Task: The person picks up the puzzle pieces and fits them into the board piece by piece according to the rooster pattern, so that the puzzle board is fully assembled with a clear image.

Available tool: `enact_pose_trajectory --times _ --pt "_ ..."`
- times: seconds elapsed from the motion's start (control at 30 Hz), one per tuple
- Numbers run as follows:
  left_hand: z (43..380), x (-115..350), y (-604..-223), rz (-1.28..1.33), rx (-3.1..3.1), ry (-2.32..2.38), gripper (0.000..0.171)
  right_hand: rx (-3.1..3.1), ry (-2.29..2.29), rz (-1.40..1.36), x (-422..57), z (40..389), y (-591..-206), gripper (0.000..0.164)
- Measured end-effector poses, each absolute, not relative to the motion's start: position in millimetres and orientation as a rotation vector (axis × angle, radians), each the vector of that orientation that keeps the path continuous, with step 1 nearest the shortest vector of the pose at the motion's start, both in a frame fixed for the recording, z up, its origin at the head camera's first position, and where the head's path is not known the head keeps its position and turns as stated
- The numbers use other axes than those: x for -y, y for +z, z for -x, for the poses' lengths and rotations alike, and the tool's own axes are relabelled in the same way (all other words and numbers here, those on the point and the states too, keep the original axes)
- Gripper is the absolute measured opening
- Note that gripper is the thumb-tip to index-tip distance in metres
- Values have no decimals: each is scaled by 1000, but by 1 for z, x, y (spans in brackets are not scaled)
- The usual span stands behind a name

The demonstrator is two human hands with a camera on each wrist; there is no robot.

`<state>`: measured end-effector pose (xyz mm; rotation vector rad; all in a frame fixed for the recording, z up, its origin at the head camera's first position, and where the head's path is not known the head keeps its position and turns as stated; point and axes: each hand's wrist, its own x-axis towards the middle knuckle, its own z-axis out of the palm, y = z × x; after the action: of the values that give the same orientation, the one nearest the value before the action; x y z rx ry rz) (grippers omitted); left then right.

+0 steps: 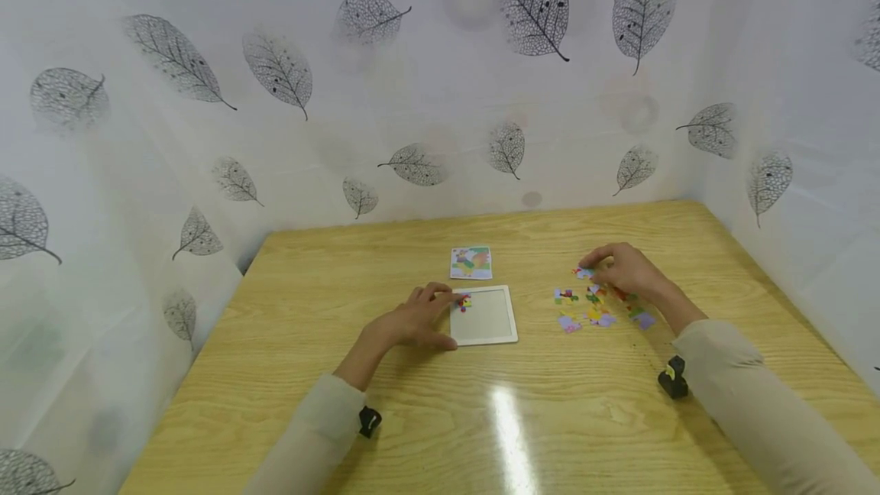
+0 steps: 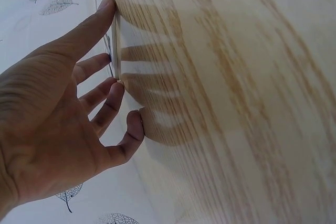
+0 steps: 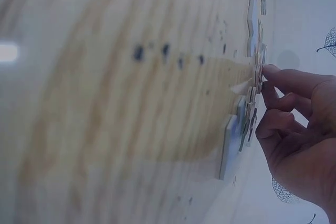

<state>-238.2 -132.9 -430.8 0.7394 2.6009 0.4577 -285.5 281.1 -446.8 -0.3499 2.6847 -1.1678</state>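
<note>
My left hand (image 1: 419,319) lies along the left side of a white-framed puzzle tray (image 1: 512,315). Its thumb touches the frame near the lower left corner, and its index fingertip rests by a small colourful puzzle piece (image 1: 465,302) in the upper left corner. In the left wrist view, the fingers (image 2: 107,108) are loosely bent against the tray edge and table. To the right, my right hand (image 1: 629,273) pinches a puzzle piece (image 1: 583,273) at the back of a loose group; the exact contact is partly hidden. In the right wrist view, the curled fingers (image 3: 278,121) are close to stacked pieces (image 3: 230,145).
Behind the tray lies a square picture card (image 1: 471,263). Several loose puzzle pieces (image 1: 569,323) are scattered beneath and before the right hand, some overlapping. The wooden table (image 1: 412,411) meets a leaf-printed white curtain (image 1: 440,197) at the back and sides.
</note>
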Motion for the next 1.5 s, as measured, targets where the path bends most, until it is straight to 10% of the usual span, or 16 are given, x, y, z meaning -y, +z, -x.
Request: enact_pose_trajectory --times 1.5 --pt "237 132 -427 -725 -2585 470 82 -2692 -1178 438 -261 287 -443 25"
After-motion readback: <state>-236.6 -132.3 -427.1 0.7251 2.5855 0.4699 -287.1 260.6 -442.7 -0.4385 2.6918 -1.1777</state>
